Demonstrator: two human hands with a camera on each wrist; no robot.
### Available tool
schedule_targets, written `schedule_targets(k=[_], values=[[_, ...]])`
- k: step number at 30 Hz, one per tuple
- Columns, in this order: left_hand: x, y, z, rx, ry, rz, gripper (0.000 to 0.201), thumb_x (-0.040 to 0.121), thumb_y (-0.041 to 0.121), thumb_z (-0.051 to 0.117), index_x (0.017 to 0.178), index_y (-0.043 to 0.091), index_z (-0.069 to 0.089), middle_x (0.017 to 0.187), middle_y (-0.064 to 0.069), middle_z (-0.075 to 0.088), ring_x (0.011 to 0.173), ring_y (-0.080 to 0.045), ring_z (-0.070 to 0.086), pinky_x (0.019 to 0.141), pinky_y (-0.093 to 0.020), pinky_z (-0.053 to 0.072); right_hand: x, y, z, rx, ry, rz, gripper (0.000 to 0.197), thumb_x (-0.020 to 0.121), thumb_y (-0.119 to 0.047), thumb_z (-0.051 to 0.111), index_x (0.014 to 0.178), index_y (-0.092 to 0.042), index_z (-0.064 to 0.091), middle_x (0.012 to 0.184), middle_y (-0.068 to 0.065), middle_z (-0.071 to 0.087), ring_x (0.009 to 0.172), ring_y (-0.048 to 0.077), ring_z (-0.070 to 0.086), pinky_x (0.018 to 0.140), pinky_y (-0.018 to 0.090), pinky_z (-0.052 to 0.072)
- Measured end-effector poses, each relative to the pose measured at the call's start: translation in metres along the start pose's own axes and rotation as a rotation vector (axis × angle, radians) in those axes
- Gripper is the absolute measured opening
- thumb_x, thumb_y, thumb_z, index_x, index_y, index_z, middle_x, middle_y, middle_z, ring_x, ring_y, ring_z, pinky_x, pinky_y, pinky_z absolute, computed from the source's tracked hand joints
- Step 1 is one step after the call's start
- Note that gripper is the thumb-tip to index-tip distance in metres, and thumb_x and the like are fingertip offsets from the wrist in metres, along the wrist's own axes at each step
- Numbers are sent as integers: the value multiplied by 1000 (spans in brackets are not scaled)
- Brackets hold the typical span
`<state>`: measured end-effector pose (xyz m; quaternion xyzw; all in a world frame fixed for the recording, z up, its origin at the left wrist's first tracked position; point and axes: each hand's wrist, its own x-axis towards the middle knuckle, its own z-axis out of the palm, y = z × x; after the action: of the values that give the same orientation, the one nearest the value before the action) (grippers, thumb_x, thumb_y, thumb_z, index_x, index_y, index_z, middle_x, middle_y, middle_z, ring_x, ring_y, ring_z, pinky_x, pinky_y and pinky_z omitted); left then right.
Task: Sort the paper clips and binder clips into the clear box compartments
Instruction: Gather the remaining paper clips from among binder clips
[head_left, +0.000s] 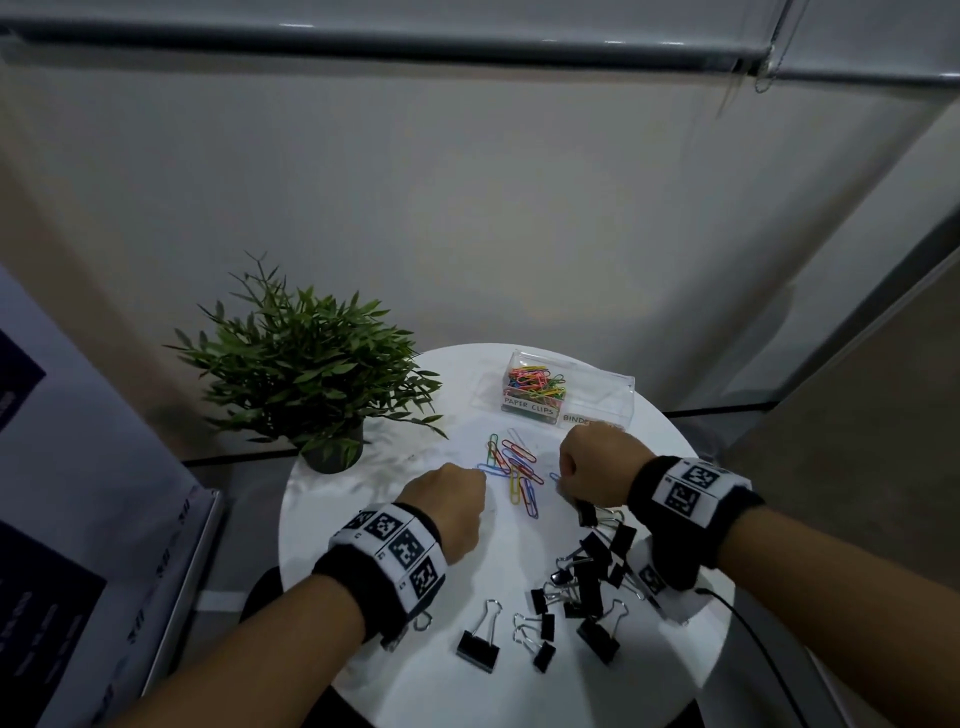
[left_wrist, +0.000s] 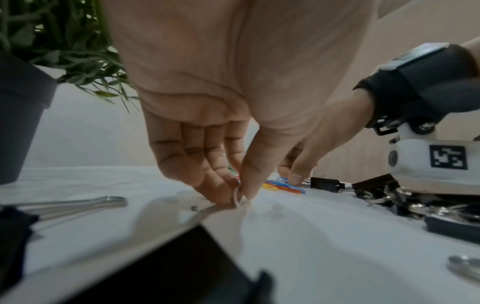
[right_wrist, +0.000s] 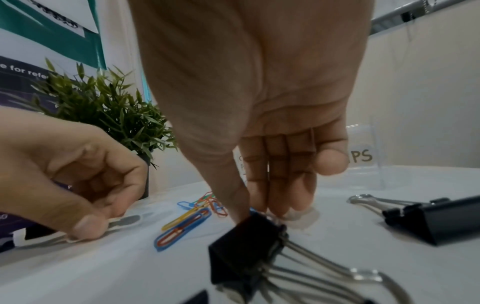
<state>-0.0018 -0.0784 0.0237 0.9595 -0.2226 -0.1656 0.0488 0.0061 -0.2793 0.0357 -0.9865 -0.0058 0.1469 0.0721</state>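
In the head view, the left hand (head_left: 451, 506) sat at frame center on the white tabletop (head_left: 363, 654), thumb and fingers pinching a pale paper clip (left_wrist: 237, 197). The right hand (head_left: 597, 462), right of center, had its thumb and fingertips closed around a black binder clip (right_wrist: 245, 250). Loose coloured paper clips (head_left: 514, 470) lay between the hands. The clear box (head_left: 566, 392) stood above them, its left compartment holding paper clips.

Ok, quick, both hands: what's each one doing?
Left hand: pinching a pale paper clip on the table.
Right hand: fingertips down beside a binder clip; grip cannot be told.
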Motion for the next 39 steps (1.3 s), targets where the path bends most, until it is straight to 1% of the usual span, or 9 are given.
schedule_targets(k=[5, 7, 12, 16, 20, 24, 29, 33, 39], values=[[9, -11, -7, -101, 134, -20, 21, 87, 7, 48, 95, 25, 51, 96, -4, 59, 86, -26, 58, 70, -31, 45, 8, 0, 4, -2, -53, -7, 16, 83, -12, 59, 85, -2, 70, 88, 11, 70, 82, 24, 67, 71, 33, 58], [22, -13, -12, -99, 152, -17, 28, 87, 6, 50, 97, 29, 61, 105, -3, 60, 94, -24, 59, 75, -30, 46, 8, 2, 4, 40, -17, -10, 18, 86, -10, 53, 83, -1, 68, 89, 12, 69, 81, 25, 66, 68, 31, 54], [47, -9, -17, -47, 187, 2, 28, 90, 9, 53, 109, 23, 69, 118, -2, 58, 110, -25, 58, 91, -33, 47, 7, 10, 2, 160, 104, -39, 20, 83, -12, 50, 65, -19, 54, 80, 6, 66, 72, 26, 62, 62, 30, 49], [57, -4, -17, 24, 163, 15, 22, 89, 15, 57, 107, 18, 70, 115, -5, 63, 105, -27, 61, 88, -34, 51, 5, 12, -1, 263, 180, -58, 11, 86, -13, 57, 94, -20, 59, 83, 3, 58, 76, 22, 58, 68, 29, 48], [60, -5, -19, 50, 119, 5, 18, 88, 17, 57, 100, 14, 71, 108, -8, 67, 98, -29, 64, 84, -34, 54, 3, 11, -6, 338, 212, -105, 19, 86, -9, 58, 101, -20, 58, 69, -2, 61, 65, 16, 56, 62, 26, 45], [60, -4, -20, 38, 71, -19, 18, 89, 16, 51, 97, 10, 66, 104, -13, 67, 95, -31, 64, 77, -33, 51, 5, 10, -12, 395, 276, -114, 22, 83, -9, 61, 100, -22, 56, 67, 0, 66, 63, 16, 58, 62, 27, 46], [51, -8, -24, -1, -10, -3, 19, 88, 17, 53, 97, 8, 66, 102, -14, 69, 96, -30, 65, 82, -33, 54, 6, 12, -18, 440, 294, -104, 20, 84, -9, 62, 98, -22, 55, 69, 0, 68, 64, 15, 61, 63, 25, 48], [43, -12, -36, -19, -89, 9, 12, 79, 25, 65, 79, 13, 65, 88, -8, 70, 86, -24, 67, 75, -33, 57, 7, 14, -24, 457, 336, -79, 17, 83, -10, 63, 88, -24, 56, 66, -1, 68, 63, 15, 62, 64, 27, 51], [40, -3, -72, -190, -33, 18, 12, 75, 26, 73, 72, 15, 70, 68, 1, 67, 74, -17, 67, 74, -29, 57, 21, 13, -36, 477, 367, 6, 21, 81, -6, 57, 73, -23, 65, 60, -4, 66, 47, -2, 54, 44, 7, 33]])
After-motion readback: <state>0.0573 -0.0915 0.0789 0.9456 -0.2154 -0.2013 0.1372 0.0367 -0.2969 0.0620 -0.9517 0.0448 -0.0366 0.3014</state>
